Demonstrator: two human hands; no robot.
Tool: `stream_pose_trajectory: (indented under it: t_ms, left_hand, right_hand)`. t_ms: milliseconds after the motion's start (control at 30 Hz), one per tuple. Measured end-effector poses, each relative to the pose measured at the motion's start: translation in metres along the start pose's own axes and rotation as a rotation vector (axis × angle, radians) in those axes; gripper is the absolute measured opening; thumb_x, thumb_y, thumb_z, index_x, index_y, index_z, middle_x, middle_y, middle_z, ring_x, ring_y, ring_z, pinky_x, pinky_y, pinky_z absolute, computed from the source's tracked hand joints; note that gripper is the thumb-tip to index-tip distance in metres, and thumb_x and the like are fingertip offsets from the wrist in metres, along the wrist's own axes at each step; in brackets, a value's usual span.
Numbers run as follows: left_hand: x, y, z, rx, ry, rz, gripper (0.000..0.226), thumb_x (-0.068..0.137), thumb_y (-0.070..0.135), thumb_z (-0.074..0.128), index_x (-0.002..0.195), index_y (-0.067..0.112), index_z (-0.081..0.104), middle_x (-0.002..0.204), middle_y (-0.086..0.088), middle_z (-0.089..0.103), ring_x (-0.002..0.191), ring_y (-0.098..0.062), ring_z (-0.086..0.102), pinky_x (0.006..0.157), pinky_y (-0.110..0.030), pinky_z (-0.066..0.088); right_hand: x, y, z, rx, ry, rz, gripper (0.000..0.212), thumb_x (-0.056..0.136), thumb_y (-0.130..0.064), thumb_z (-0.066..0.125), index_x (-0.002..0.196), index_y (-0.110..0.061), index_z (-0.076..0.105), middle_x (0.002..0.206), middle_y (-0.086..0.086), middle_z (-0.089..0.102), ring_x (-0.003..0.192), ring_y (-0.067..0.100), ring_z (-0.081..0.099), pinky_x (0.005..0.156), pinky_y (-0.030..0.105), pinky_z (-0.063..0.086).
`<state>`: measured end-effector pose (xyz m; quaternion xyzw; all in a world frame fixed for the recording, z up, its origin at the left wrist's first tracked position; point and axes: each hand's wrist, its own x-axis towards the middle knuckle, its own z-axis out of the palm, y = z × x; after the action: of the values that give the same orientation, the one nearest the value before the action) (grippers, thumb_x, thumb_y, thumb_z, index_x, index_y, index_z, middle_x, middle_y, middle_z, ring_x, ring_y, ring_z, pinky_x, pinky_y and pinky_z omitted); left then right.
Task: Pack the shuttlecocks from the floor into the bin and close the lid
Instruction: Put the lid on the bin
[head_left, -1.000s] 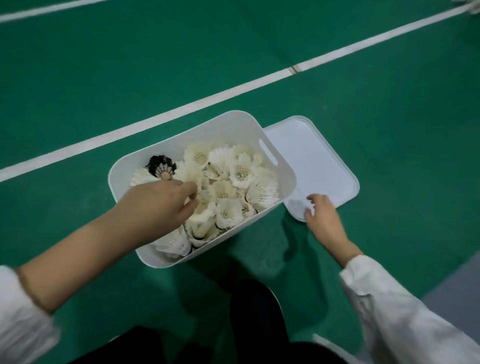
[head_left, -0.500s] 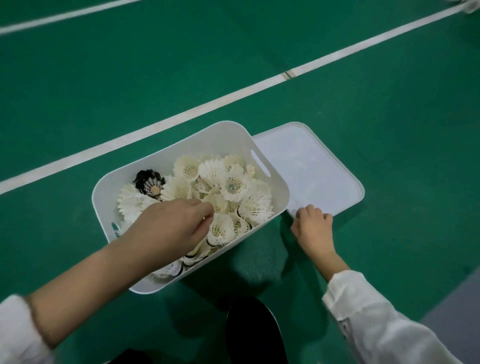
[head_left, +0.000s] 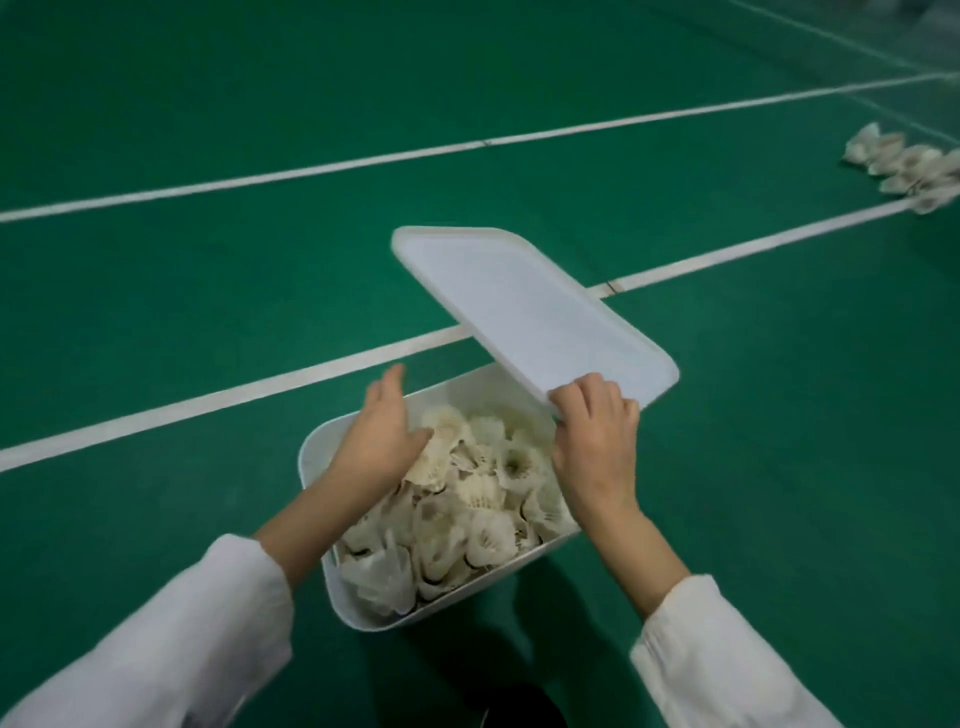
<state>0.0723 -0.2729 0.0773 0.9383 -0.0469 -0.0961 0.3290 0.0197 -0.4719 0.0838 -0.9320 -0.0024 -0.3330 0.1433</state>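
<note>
From the head camera I look down at the white bin (head_left: 467, 597), which stands on the green floor (head_left: 208, 312) just in front of me. It is heaped with shuttlecocks (head_left: 483, 499) right up to the rim.

The feathers are very light and crush easily, so I judge that they want a gentle, flat press and not a squeeze. The lid (head_left: 530, 306) is thin, stiff plastic and looks smooth. It is best taken at an edge or corner, with a second hold on the far side to keep it from tipping.

My left hand (head_left: 382, 431) reaches into the far left of the bin. Its fingers are fairly straight and lie on top of the pile, the thumb is raised, and it grips nothing.

My right hand (head_left: 595, 436) has its fingers curled over the near edge of the lid and holds it. The lid is off the floor and tilted, above the far right end of the bin, and not yet seated.

Far to the right, loose shuttlecocks (head_left: 904, 166) lie on the floor beside a white line (head_left: 753, 247), well apart from the bin.
</note>
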Motion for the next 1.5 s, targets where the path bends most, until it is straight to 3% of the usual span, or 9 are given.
stream_pose_trajectory:
  t_ms: [233, 367, 533, 733, 900, 1067, 1200, 1300, 1500]
  left_hand:
    - [-0.004, -0.082, -0.049, -0.580, 0.447, -0.334, 0.118, 0.067, 0.018, 0.082, 0.146, 0.021, -0.005, 0.155, -0.006, 0.007, 0.140, -0.023, 0.020, 0.115, -0.045, 0.022]
    - [-0.027, -0.101, -0.081, -0.742, 0.549, -0.167, 0.065, 0.077, 0.010, 0.072, 0.128, 0.013, 0.031, 0.126, 0.000, 0.043, 0.117, -0.015, 0.042, 0.100, -0.024, 0.037]
    - [-0.051, -0.091, -0.094, -0.700, 0.500, -0.077, 0.015, 0.088, 0.016, 0.059, 0.099, 0.013, 0.048, 0.091, 0.002, 0.057, 0.080, -0.010, 0.053, 0.067, -0.019, 0.045]
    - [-0.050, -0.080, -0.057, -0.686, 0.332, -0.380, 0.037, 0.093, 0.038, 0.048, 0.111, 0.006, 0.044, 0.106, -0.007, 0.056, 0.095, -0.025, 0.055, 0.084, -0.039, 0.045]
    - [-0.048, -0.102, -0.029, -0.663, 0.171, -0.638, 0.048, 0.094, 0.032, 0.042, 0.126, -0.003, 0.037, 0.122, -0.016, 0.055, 0.104, -0.034, 0.055, 0.090, -0.044, 0.046]
    - [-0.051, -0.086, -0.011, -0.167, 0.001, -0.426, 0.039, 0.093, 0.031, 0.040, 0.115, -0.001, 0.047, 0.108, -0.015, 0.055, 0.101, -0.034, 0.053, 0.077, -0.035, 0.041]
    - [-0.050, -0.074, -0.002, 0.107, 0.033, -0.313, 0.051, 0.094, 0.035, 0.040, 0.133, 0.002, 0.037, 0.137, -0.019, 0.031, 0.126, -0.034, 0.029, 0.103, -0.041, 0.029]
    - [-0.049, -0.082, 0.005, -0.021, -0.015, -0.357, 0.059, 0.096, 0.034, 0.037, 0.147, 0.016, 0.013, 0.153, -0.015, 0.008, 0.135, -0.036, 0.024, 0.109, -0.046, 0.025]
    - [-0.066, -0.094, 0.016, -0.322, 0.057, -0.331, 0.063, 0.094, 0.022, 0.041, 0.147, 0.026, 0.008, 0.143, -0.001, 0.039, 0.126, -0.028, 0.043, 0.104, -0.042, 0.034]
  right_hand:
    - [0.011, -0.061, -0.024, 0.484, -0.006, 0.149, 0.020, 0.083, 0.004, 0.053, 0.095, -0.011, 0.059, 0.088, -0.003, 0.045, 0.085, 0.010, 0.035, 0.076, 0.028, 0.029]
    - [0.034, -0.065, -0.044, 0.747, -0.299, 0.197, 0.016, 0.090, -0.004, 0.054, 0.095, -0.019, 0.055, 0.096, -0.009, 0.046, 0.097, 0.012, 0.046, 0.089, 0.025, 0.041]
    - [0.056, -0.046, -0.042, 0.901, -0.118, 0.443, 0.034, 0.086, -0.009, 0.063, 0.115, -0.019, 0.049, 0.110, -0.002, 0.050, 0.100, 0.009, 0.049, 0.091, 0.023, 0.041]
    - [0.031, -0.014, 0.009, 0.639, -0.345, 0.892, 0.056, 0.089, -0.040, 0.054, 0.127, -0.004, 0.039, 0.125, 0.010, 0.051, 0.106, 0.027, 0.054, 0.087, 0.034, 0.044]
    - [-0.005, 0.010, 0.032, 0.366, -0.510, 0.773, 0.047, 0.090, -0.041, 0.052, 0.118, -0.004, 0.049, 0.117, 0.015, 0.059, 0.101, 0.031, 0.056, 0.083, 0.036, 0.045]
    - [-0.003, 0.037, 0.036, 0.098, -0.527, 0.702, 0.051, 0.092, -0.043, 0.046, 0.121, -0.001, 0.049, 0.119, 0.019, 0.055, 0.110, 0.037, 0.051, 0.090, 0.045, 0.045]
    - [-0.017, 0.052, 0.038, -0.055, -0.546, 0.661, 0.053, 0.095, -0.043, 0.041, 0.122, 0.002, 0.046, 0.124, 0.021, 0.049, 0.116, 0.037, 0.043, 0.095, 0.045, 0.036]
    - [-0.033, 0.052, 0.045, -0.124, -0.570, 0.655, 0.054, 0.095, -0.044, 0.039, 0.120, 0.003, 0.045, 0.123, 0.019, 0.047, 0.116, 0.035, 0.042, 0.096, 0.046, 0.034]
    - [-0.033, 0.048, 0.057, -0.042, -0.588, 0.639, 0.049, 0.096, -0.046, 0.034, 0.111, -0.001, 0.042, 0.114, 0.018, 0.056, 0.101, 0.036, 0.056, 0.074, 0.038, 0.039]
